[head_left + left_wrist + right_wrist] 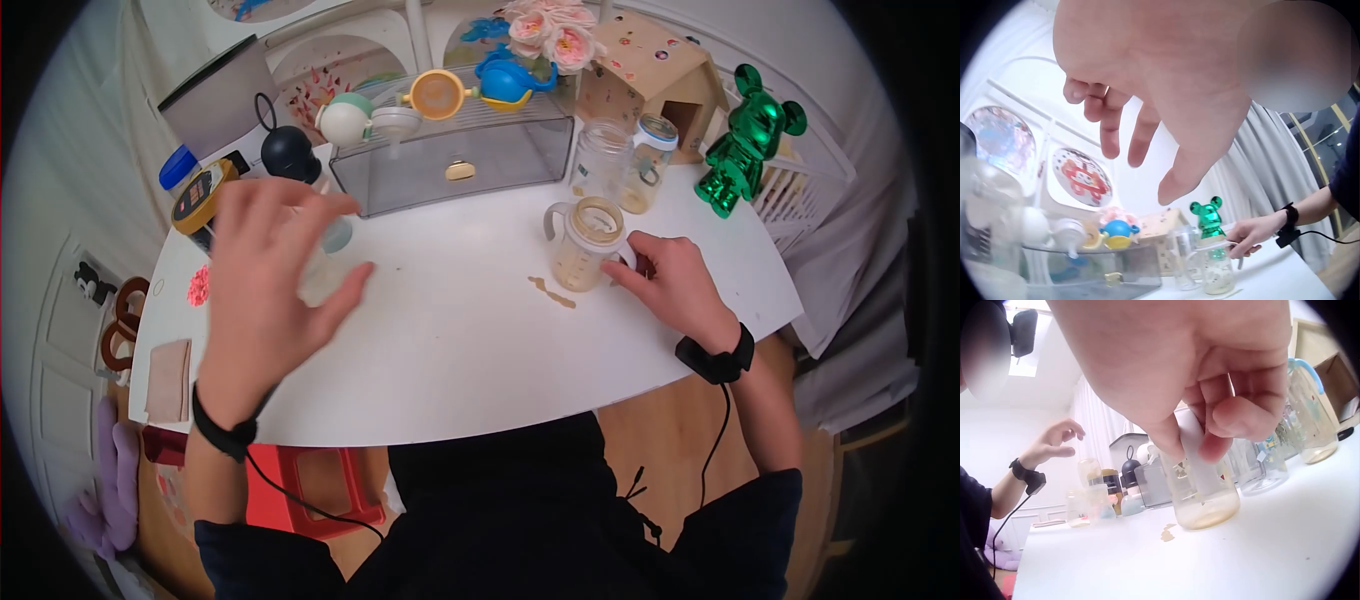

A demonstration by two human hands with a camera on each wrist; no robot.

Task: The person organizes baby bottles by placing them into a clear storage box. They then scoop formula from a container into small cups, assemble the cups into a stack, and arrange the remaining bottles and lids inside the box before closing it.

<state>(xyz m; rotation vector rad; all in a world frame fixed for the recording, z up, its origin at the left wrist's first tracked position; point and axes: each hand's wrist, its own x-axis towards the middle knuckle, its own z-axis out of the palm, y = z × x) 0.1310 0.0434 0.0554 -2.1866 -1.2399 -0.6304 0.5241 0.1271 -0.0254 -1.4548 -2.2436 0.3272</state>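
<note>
A clear two-handled bottle (580,258) stands open-topped on the table; the right hand (682,288) pinches its right handle. In the right wrist view, the right hand (1191,381) holds that handle between thumb and fingers, and brownish liquid lies in the bottle's base (1209,515). The left hand (268,290) is raised over the table's left side, fingers spread and bent, holding nothing. Clear containers partly hidden behind it include one with a pale blue part (338,235). The left wrist view shows the left hand's palm (1160,81) with nothing in it.
A brown spill (552,292) lies beside the bottle. Behind stand an empty jar (601,155), another bottle (650,165), a green bear figure (745,145) and a grey transparent box (400,175) with lids on top. A folded cloth (168,380) lies at left.
</note>
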